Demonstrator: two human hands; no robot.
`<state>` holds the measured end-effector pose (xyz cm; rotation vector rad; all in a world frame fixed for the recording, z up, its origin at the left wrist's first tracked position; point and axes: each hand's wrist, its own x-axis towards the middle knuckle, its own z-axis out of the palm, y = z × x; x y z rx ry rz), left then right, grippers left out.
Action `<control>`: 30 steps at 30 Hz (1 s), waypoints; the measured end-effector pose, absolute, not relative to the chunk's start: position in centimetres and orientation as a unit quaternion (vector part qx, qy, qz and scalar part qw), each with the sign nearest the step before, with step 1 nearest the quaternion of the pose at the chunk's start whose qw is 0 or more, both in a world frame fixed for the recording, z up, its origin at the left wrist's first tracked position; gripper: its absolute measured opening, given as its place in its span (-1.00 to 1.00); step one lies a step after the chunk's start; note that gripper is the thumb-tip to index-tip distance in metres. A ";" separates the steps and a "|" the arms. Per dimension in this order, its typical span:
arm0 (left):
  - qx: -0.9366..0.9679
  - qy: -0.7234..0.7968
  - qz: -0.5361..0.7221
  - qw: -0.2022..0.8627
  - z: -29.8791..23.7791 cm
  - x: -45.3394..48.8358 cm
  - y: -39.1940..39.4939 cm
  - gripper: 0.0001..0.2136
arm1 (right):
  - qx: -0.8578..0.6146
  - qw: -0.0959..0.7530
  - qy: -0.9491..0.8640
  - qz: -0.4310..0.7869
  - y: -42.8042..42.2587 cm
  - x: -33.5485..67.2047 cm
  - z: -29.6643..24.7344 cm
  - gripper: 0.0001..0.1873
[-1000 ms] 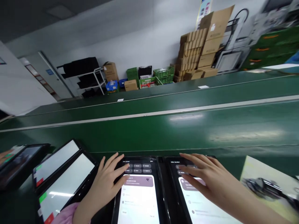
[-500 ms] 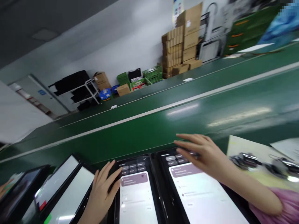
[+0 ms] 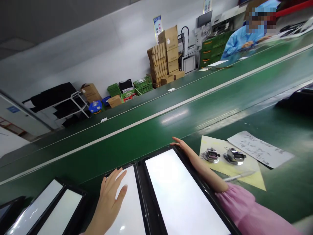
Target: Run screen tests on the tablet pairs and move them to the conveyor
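Observation:
Two black-framed tablets lie side by side at the near edge of the green bench, both screens plain white. My left hand (image 3: 111, 194) rests flat on the left tablet (image 3: 130, 209), fingers stretched out over its top left part. My right hand (image 3: 182, 147) lies along the top right corner of the right tablet (image 3: 178, 192); its fingers curl round the frame's far edge. Pink sleeves cover both forearms.
Two more lit tablets (image 3: 46, 210) lie at the lower left. Right of my right arm, two metal hand counters (image 3: 223, 155) and a pen (image 3: 238, 177) sit on yellow paper beside a handwritten white sheet (image 3: 260, 152). A green conveyor (image 3: 171, 117) runs behind; a person in blue (image 3: 246, 39) works far right.
Both screens went from a dialog with dark buttons to plain white. My right hand moved off the right tablet's screen to its top right corner. The view swung right, showing the counters and papers.

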<state>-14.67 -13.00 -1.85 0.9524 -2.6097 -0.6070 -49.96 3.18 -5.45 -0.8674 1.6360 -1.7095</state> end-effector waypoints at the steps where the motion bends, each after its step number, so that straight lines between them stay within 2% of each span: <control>1: 0.328 -0.911 -0.200 0.153 -2.0 -14.7 -12.8 -0.55 | -0.326 0.310 0.610 -0.653 3.3 -49.9 -5.6 -0.23; 5: 0.324 -0.914 -0.172 0.174 -2.3 -14.6 -12.3 -0.57 | -0.321 0.320 0.583 -0.675 3.6 -49.9 -6.1 -0.29; 12: 0.318 -0.919 -0.164 0.166 -2.1 -14.9 -12.1 -0.58 | -0.313 0.332 0.584 -0.671 3.7 -49.6 -6.1 -0.14; 25: 0.241 -0.950 -0.094 0.175 -1.8 -14.7 -11.6 -0.70 | -0.336 0.336 0.588 -0.655 3.8 -50.3 -7.2 -0.03; 30: 0.234 -0.960 -0.083 0.128 -1.4 -14.9 -11.1 -0.63 | -0.304 0.326 0.588 -0.675 3.8 -50.6 -7.9 -0.16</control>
